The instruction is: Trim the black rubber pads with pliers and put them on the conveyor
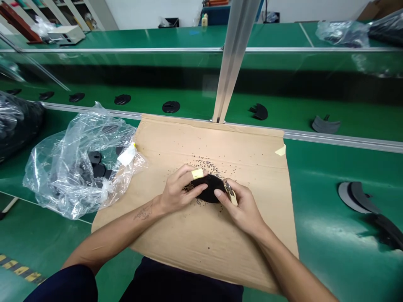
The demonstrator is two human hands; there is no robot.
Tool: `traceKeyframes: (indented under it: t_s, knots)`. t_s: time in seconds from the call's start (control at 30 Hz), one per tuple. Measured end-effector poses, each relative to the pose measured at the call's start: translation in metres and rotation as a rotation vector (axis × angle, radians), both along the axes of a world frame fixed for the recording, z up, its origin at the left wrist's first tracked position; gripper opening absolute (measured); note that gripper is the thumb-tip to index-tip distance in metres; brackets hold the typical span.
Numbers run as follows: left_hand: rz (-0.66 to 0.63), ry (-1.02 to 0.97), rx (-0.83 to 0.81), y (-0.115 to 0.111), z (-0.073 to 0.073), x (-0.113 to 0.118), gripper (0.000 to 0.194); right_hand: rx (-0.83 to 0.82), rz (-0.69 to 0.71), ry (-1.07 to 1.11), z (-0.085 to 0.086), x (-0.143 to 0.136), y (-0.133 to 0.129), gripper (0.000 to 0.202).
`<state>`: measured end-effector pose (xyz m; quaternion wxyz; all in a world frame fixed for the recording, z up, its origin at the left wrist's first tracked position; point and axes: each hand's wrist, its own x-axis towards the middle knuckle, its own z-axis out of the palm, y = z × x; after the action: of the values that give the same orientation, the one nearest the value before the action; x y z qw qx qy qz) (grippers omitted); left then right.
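A round black disc-shaped part (211,189) is held low over the cardboard sheet (176,239). My left hand (180,187) grips the disc's left side between thumb and fingers, with yellow tape round one finger. On the right edge, the thumb of my right hand (241,204) touches the disc, and its fingers are curled. Yellow wrapping shows at those fingers, along with dark specks or a small dark item that I cannot make out. Small black scraps (208,163) lie scattered on the cardboard around and beyond the disc.
At left, a clear plastic bag (66,167) holds several black parts. Single black discs (171,107) lie spaced along the green strip behind the rail. An upright metal post (231,63) stands past the cardboard. Curved black and grey parts (362,197) lie at right.
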<state>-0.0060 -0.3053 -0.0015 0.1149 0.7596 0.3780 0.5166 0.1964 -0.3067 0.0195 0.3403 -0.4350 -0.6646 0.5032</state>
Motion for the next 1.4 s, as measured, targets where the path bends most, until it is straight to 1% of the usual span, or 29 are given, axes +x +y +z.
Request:
traceKeyframes:
  t_s: [0.13,0.3,0.4,0.5,0.6,0.67,0.73,0.8,0.97,1.07,1.23,1.33,1.4]
  knots:
    - [0.003,-0.002,-0.011,-0.001,-0.001,0.001,0.028,0.005,0.011,0.013,0.002,-0.001,0.001,0.035]
    - [-0.018,-0.028,-0.041,-0.003,0.0,0.002,0.025,0.08,-0.001,-0.031,0.0,-0.001,0.001,0.033]
    - [-0.019,-0.03,-0.043,-0.004,-0.001,0.003,0.023,0.161,-0.014,-0.088,-0.002,0.0,0.0,0.029]
    - [-0.024,-0.062,-0.068,-0.004,-0.002,0.003,0.028,0.308,-0.006,-0.117,-0.002,0.0,-0.001,0.022]
    - [-0.089,-0.138,-0.189,-0.002,-0.001,0.001,0.041,0.474,0.042,-0.132,-0.001,0.0,-0.001,0.011]
    - [-0.173,-0.173,-0.261,0.0,0.001,-0.001,0.038,0.551,0.074,-0.134,-0.001,0.001,-0.001,0.008]
    - [-0.242,-0.184,-0.277,0.002,0.003,-0.003,0.03,0.598,0.094,-0.134,-0.001,0.001,0.0,0.01]
    - [-0.28,-0.183,-0.263,0.003,0.005,-0.004,0.028,0.623,0.113,-0.135,-0.002,0.002,0.001,0.012]
    - [-0.336,-0.139,-0.247,0.003,0.009,-0.004,0.031,0.685,0.118,-0.141,-0.005,0.004,0.001,0.013]
    - [-0.329,-0.116,-0.248,0.002,0.011,-0.003,0.031,0.695,0.115,-0.161,-0.006,0.004,0.002,0.015]
    - [-0.313,-0.158,-0.203,0.002,0.012,-0.003,0.027,0.718,0.129,-0.16,-0.007,0.005,0.003,0.017]
    - [-0.329,-0.167,-0.208,0.001,0.012,-0.003,0.026,0.752,0.127,-0.182,-0.009,0.006,0.003,0.017]
    - [-0.327,-0.184,-0.218,0.0,0.013,-0.003,0.024,0.744,0.131,-0.188,-0.009,0.006,0.002,0.016]
